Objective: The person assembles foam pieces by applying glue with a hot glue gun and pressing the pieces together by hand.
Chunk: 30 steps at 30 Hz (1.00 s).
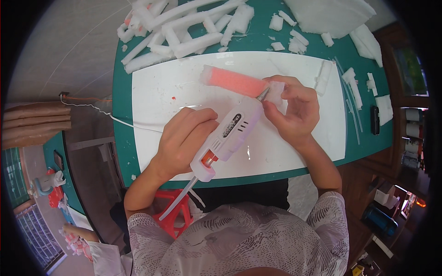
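Glue gun [229,135], white with an orange trigger, sits over the middle of the white board [152,92] in our left hand [184,138], fingers wrapped tight round its grip. Its metal nozzle touches a small white foam piece [277,94], pinched between thumb and fingers of our right hand [294,112] toward the board's right half. A pink foam roll [232,80] lies on the board just behind the nozzle, its end meeting that piece. White foam strips [184,27] pile up on the green mat [120,106] beyond the board's far edge.
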Motion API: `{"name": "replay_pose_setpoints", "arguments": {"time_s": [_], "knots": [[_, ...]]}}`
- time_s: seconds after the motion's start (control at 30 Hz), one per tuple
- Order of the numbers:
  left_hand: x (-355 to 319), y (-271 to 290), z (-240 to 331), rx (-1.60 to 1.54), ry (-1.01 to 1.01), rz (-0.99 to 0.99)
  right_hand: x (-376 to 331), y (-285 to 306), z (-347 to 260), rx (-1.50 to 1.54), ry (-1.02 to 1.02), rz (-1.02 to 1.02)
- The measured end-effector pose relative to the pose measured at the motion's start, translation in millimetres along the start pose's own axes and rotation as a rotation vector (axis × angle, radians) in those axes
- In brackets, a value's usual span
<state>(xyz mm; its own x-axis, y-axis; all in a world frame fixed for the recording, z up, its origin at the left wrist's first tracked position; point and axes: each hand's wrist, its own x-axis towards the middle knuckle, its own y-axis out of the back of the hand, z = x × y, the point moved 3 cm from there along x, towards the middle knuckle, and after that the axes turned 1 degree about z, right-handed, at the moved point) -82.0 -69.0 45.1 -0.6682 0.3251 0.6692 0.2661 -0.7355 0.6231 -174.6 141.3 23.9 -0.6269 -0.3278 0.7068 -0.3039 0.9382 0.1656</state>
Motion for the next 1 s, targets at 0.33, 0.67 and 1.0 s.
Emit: {"name": "replay_pose_setpoints", "arguments": {"time_s": [0.33, 0.67, 1.0], "knots": [[1.9, -1.1, -2.4, 0.016, 0.020, -0.012, -0.7, 0.0, 1.3, -0.021, 0.011, 0.005], [2.3, 4.2, -2.4, 0.033, 0.045, -0.010, 0.2, -0.2, 1.2, -0.060, 0.044, 0.015], [2.1, 10.3, -2.2, -0.004, 0.118, 0.010, -1.0, -0.8, 1.5, 0.086, -0.067, 0.013]]}}
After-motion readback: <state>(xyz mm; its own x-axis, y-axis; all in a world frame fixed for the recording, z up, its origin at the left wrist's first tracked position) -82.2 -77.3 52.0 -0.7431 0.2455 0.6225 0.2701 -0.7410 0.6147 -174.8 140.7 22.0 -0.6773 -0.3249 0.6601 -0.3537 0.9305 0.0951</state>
